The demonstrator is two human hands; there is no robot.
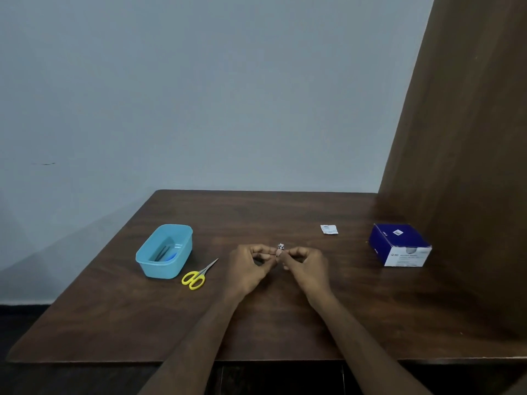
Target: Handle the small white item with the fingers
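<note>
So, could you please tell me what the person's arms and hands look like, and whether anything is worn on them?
Both forearms are bare up to the bottom edge of the picture: no sleeves show. The left hand and right hand wear no gloves, and no watch, bracelet or ring is visible, though the fingers are too small to rule out a thin ring.

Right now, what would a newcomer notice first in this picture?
Two hands meet at the middle of the brown table: the left hand and the right hand pinch a small shiny metal thing between them. To the left stand a light blue tub and yellow scissors; a dark blue box sits at the right.
</note>
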